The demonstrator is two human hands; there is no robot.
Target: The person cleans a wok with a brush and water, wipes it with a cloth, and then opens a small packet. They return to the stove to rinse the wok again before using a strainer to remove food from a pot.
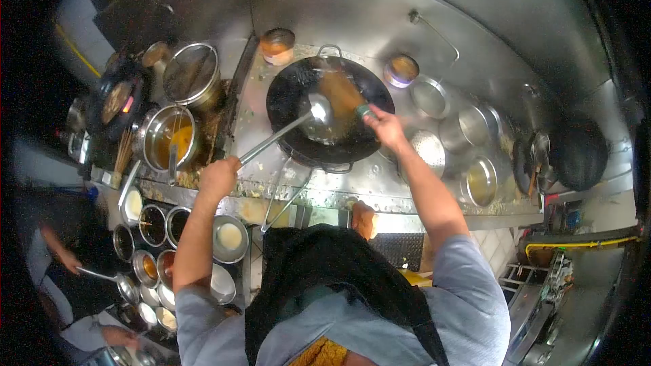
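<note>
A large black wok (285, 105) stands on the steel stove top in the middle. My left hand (219, 177) is closed round the handle of a metal ladle (319, 110), whose bowl is inside the wok. My right hand (385, 127), also closed, grips a brown brush (342, 91) with a green band near my fingers. The brush reaches into the wok beside the ladle bowl and is blurred. Some liquid seems to lie at the wok's bottom.
Tubs (277, 46) stand behind the wok. Metal pots (481, 179) are at the right, a pot with orange liquid (168, 137) at the left. Seasoning bowls (230, 237) fill the lower left, where another person's hand (70, 261) holds a ladle.
</note>
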